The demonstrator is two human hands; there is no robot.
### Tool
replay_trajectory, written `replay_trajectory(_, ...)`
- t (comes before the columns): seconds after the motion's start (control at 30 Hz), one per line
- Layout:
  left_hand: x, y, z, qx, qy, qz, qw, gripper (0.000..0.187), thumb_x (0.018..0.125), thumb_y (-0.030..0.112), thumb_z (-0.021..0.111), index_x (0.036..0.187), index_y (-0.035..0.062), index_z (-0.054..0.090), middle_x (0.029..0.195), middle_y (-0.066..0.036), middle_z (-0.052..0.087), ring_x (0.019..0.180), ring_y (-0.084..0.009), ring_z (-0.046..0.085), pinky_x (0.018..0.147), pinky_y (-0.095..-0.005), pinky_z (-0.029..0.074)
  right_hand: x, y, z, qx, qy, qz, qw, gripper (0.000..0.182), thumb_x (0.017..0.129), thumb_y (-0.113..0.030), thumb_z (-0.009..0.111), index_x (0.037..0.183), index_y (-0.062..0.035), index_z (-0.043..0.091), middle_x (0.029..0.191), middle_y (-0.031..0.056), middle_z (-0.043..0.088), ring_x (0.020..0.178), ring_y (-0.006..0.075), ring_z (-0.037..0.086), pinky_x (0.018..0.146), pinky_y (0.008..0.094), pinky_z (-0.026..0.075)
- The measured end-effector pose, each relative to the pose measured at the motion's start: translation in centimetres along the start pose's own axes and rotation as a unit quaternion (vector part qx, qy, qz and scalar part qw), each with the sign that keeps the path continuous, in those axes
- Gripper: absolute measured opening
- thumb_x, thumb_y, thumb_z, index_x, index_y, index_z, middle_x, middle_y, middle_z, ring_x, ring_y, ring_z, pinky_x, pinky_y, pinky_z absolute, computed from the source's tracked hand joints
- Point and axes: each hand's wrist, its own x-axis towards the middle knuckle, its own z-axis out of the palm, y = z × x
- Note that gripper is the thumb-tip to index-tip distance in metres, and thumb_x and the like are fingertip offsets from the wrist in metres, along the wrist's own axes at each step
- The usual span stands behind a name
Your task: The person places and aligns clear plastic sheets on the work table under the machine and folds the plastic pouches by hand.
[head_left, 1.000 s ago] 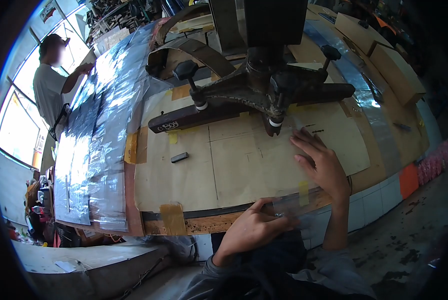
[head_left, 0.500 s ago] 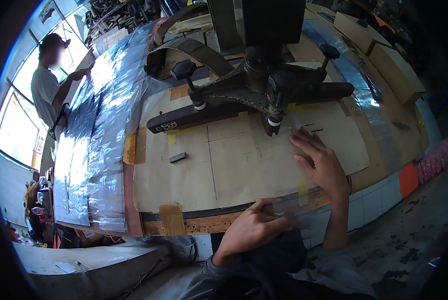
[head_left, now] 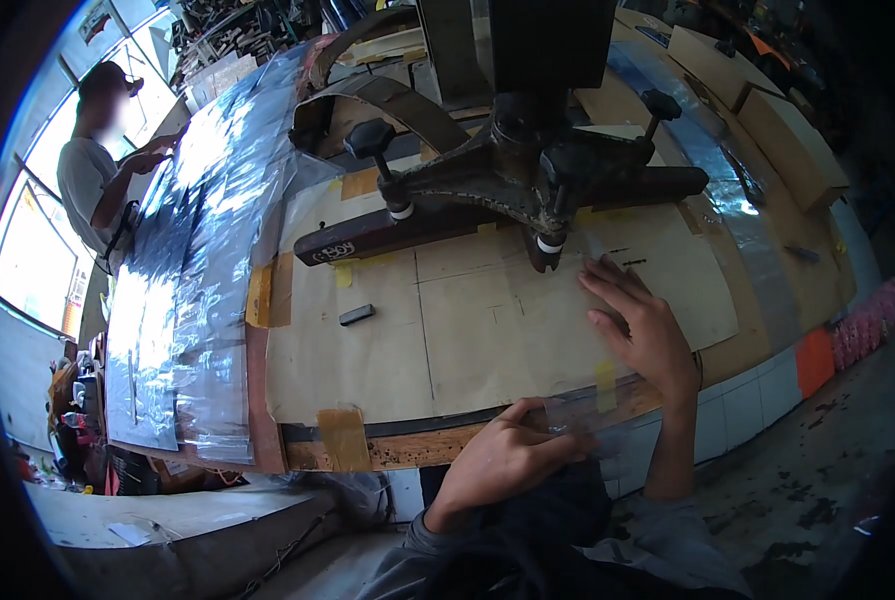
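Fingers curled, my left hand (head_left: 508,458) is at the front edge of the table and pinches a clear plastic piece (head_left: 570,412). My right hand (head_left: 643,335) lies on the pale sheet (head_left: 368,360), fingers stretched out and slightly apart, with nothing visible in its grasp. Just beyond its fingertips is the dark metal clamp frame (head_left: 488,180), with knobs and a long bar across the sheet. Pencil lines mark the sheet, and a small dark block (head_left: 357,315) rests on its left part. Brown tape (head_left: 344,440) holds the sheet's front edge.
Shiny plastic sheeting (head_left: 213,300) covers the left side. Another person (head_left: 93,190) stands beyond it, hands raised near its edge. Cardboard boxes (head_left: 793,140) stand at the back right. Overhead, a dark column (head_left: 548,45) rises from the clamp frame.
The other person has shifted slightly left, and their hands have moved a little. My hands and the clamp frame show no clear movement.
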Motion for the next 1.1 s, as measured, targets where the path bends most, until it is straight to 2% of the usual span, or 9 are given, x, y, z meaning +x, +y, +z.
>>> replay_trajectory(0.57, 0.02, -0.21, 0.16, -0.013, 0.014, 0.015, 1.000, 0.024, 0.083, 0.015, 0.064, 0.108, 0.0131, 0.066, 0.073, -0.006, 0.070, 0.078, -0.0217, 0.069, 0.103, -0.0396, 0.040, 0.03, -0.08, -0.05, -0.005, 0.000, -0.004, 1.000, 0.039, 0.087, -0.013, 0.063, 0.125, -0.0032, 0.058, 0.133, 0.0150, 0.055, 0.129, 0.0334, 0.046, 0.111, 0.0425, 0.035)
replay_trajectory(0.67, 0.08, -0.24, 0.23, 0.002, 0.049, 0.059, 0.997, 0.034, 0.073, 0.013, 0.072, 0.107, 0.0151, 0.071, 0.076, -0.004, 0.071, 0.081, -0.0213, 0.070, 0.101, -0.0401, 0.041, -0.05, 0.00, -0.02, -0.014, 0.007, -0.015, 1.000, 0.038, 0.086, -0.013, 0.064, 0.123, -0.0028, 0.060, 0.131, 0.0143, 0.057, 0.127, 0.0329, 0.048, 0.108, 0.0412, 0.038)
replay_trajectory(0.77, -0.18, -0.39, 0.30, 0.008, 0.020, 0.054, 0.998, 0.031, 0.073, 0.013, 0.072, 0.104, 0.0156, 0.072, 0.075, -0.003, 0.071, 0.082, -0.0219, 0.070, 0.102, -0.0401, 0.040, -0.09, -0.04, -0.04, 0.008, 0.014, -0.005, 1.000, 0.037, 0.085, -0.013, 0.066, 0.120, -0.0027, 0.061, 0.128, 0.0130, 0.058, 0.124, 0.0314, 0.050, 0.105, 0.0401, 0.041)
replay_trajectory(0.97, 0.05, -0.63, 0.32, -0.022, 0.035, 0.071, 0.997, 0.029, 0.075, 0.013, 0.071, 0.103, 0.0151, 0.073, 0.074, -0.001, 0.071, 0.081, -0.0206, 0.070, 0.101, -0.0390, 0.041, -0.10, 0.25, 0.21, -0.011, 0.030, -0.027, 0.999, 0.036, 0.084, -0.014, 0.067, 0.118, -0.0034, 0.062, 0.125, 0.0125, 0.058, 0.119, 0.0312, 0.053, 0.101, 0.0403, 0.044)
replay_trajectory(1.1, 0.03, -0.28, 0.31, -0.039, 0.068, 0.070, 0.994, 0.026, 0.077, 0.016, 0.071, 0.102, 0.0140, 0.074, 0.072, -0.001, 0.070, 0.076, -0.0166, 0.069, 0.094, -0.0344, 0.042, -0.16, 0.22, 0.17, -0.014, 0.043, -0.027, 0.999, 0.035, 0.085, -0.016, 0.067, 0.117, -0.0027, 0.062, 0.123, 0.0138, 0.059, 0.116, 0.0317, 0.055, 0.098, 0.0403, 0.046)
